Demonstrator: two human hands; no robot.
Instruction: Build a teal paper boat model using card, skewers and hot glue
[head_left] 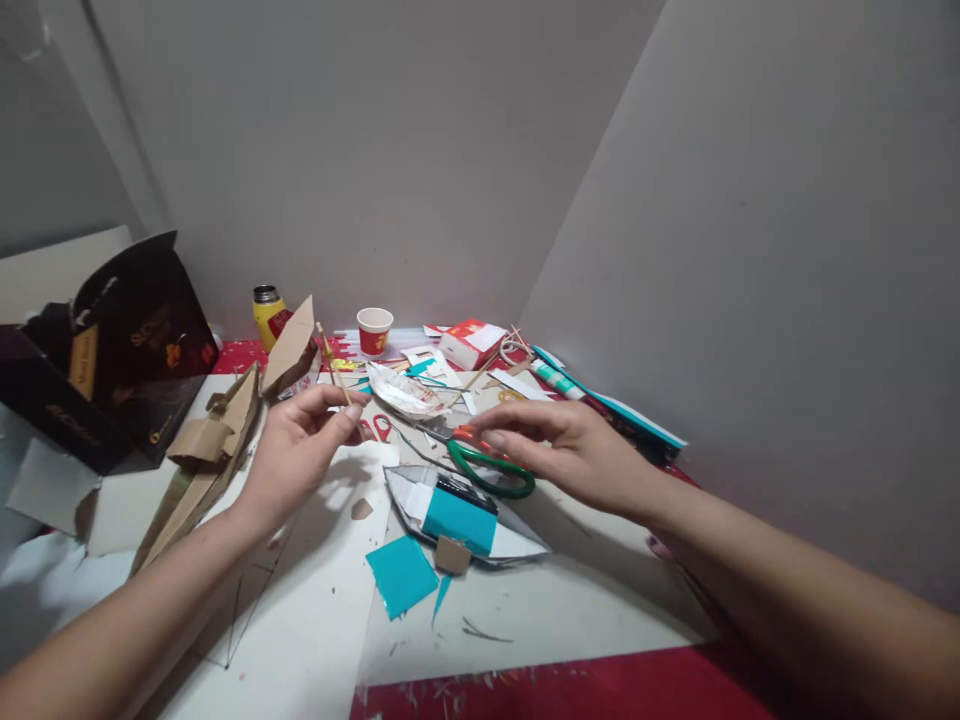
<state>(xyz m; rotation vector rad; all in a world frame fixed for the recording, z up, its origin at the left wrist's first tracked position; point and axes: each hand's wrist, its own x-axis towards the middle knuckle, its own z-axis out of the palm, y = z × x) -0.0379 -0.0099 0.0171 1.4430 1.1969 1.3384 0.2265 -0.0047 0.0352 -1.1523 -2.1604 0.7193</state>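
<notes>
Between thumb and fingertips, my left hand (304,445) pinches a thin wooden stick (334,367) that slants up and has a yellowish wrap near its top. My right hand (566,445) has its fingers closed at the orange handle of a pair of scissors (491,468); the other loop is green and the blades point left. Below the scissors lies a pointed-ended boat shape (461,515) made of card, with teal and black bands over it. A small brown cardboard piece (453,554) sits against its near side. A teal square (402,577) lies to its left.
At the left stand a black box (112,360) and a cardboard boat (206,450). Along the back are a yellow bottle (268,315), a paper cup (374,332) and a red-white box (472,343). Red-handled scissors (382,428) and a white boat-shaped piece (409,390) lie mid-table. Walls rise behind and right.
</notes>
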